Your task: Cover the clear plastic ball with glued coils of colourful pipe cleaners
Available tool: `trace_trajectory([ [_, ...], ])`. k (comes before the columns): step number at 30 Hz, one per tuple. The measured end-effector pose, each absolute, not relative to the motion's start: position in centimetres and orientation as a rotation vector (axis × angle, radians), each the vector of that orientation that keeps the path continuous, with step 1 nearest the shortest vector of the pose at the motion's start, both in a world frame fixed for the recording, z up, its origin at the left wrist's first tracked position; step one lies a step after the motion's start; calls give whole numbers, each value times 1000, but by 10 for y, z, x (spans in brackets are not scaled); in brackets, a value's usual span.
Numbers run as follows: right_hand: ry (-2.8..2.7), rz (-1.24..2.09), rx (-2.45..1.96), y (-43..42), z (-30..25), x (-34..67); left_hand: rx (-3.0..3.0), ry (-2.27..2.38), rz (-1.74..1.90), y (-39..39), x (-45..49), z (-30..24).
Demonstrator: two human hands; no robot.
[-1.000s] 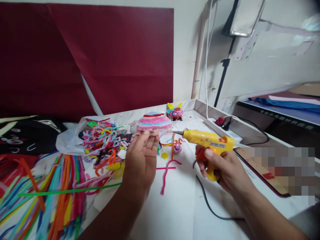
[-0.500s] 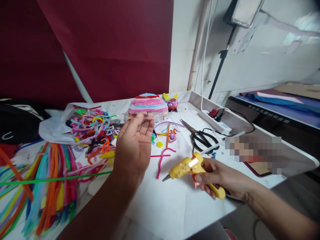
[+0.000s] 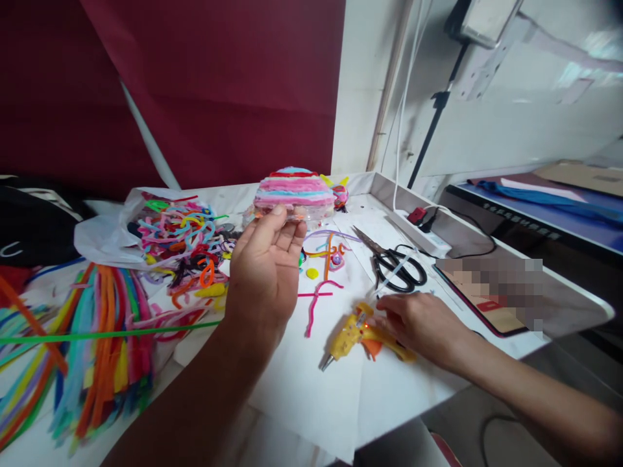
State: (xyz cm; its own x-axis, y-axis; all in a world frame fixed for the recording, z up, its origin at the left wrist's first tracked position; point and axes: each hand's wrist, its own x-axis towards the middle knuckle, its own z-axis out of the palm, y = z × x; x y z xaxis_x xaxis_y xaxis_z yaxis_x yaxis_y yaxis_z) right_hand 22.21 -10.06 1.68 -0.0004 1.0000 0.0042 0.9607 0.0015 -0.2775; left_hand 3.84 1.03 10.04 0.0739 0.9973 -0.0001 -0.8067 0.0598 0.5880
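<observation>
My left hand (image 3: pixel 265 269) is raised palm up, its fingers and thumb holding the lower edge of a dome (image 3: pixel 294 192) striped in pink, blue and red fuzzy pipe cleaner, with a clear plastic rim. At the rear of a yellow hot glue gun (image 3: pixel 346 337) is my right hand (image 3: pixel 423 324), fingers bent around its back end and handle. The gun lies low over the white paper, nozzle toward me, a pale glue stick (image 3: pixel 394 275) protruding from its back. A bent magenta pipe cleaner (image 3: pixel 311 314) lies between the hands.
Black-handled scissors (image 3: pixel 396 266) lie beyond the glue gun, near a white power strip (image 3: pixel 423 232). Pipe cleaner bundles (image 3: pixel 100 350) and a plastic bag (image 3: pixel 109 233) of coloured pieces occupy the left. A phone-like device (image 3: pixel 501 316) rests at right; a small yellow-eared figure (image 3: pixel 341 194) stands behind the dome.
My right hand has lowered the glue gun toward the paper and shifted its grip to the rear. My left hand still holds the dome, slightly higher and farther right in view.
</observation>
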Motion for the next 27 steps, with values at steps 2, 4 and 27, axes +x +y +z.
trace_trajectory([
  [2,-2216,183,-1829,-88,23,215,511,453,1435,10,39,100],
  [4,-2359,180,-1546,-72,26,202,513,449,1433,11,39,98],
  [27,-2659,-127,-928,-37,40,173,547,552,1430,17,46,80],
])
